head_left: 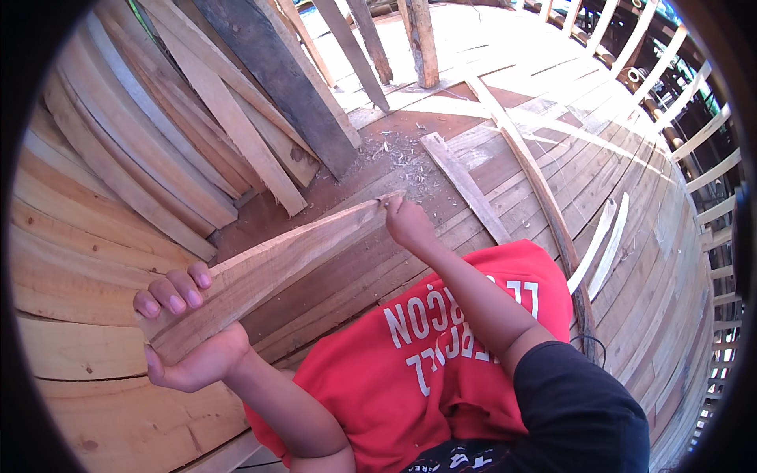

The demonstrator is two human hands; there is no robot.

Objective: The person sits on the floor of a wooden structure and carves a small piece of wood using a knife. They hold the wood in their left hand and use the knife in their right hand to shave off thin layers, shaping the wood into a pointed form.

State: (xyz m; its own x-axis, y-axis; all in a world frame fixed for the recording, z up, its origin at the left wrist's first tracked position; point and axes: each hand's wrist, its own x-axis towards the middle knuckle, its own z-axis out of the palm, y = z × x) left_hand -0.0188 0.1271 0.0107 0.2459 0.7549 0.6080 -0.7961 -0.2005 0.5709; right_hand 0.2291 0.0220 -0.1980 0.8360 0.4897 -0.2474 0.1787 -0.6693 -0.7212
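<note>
A long, narrow wooden board (pixel 268 272) slants across the space in front of me, its right end farther off than its left. My left hand (pixel 197 339) is closed around the near left end, with fingers over the upper edge and the thumb below. At the board's tapered far end, my right hand (pixel 406 222) is closed, gripping the tip between thumb and fingers. Red cloth with white lettering (pixel 378 370) covers my front beneath both forearms.
Several planks (pixel 158 134) lean on the left beside a plank wall (pixel 79 347). A dark beam (pixel 276 71) stands near them. Wood shavings (pixel 402 162) litter the plank floor (pixel 631 315). Loose strips (pixel 465 185) lie to the right, and a slatted railing (pixel 706 173) curves along the right side.
</note>
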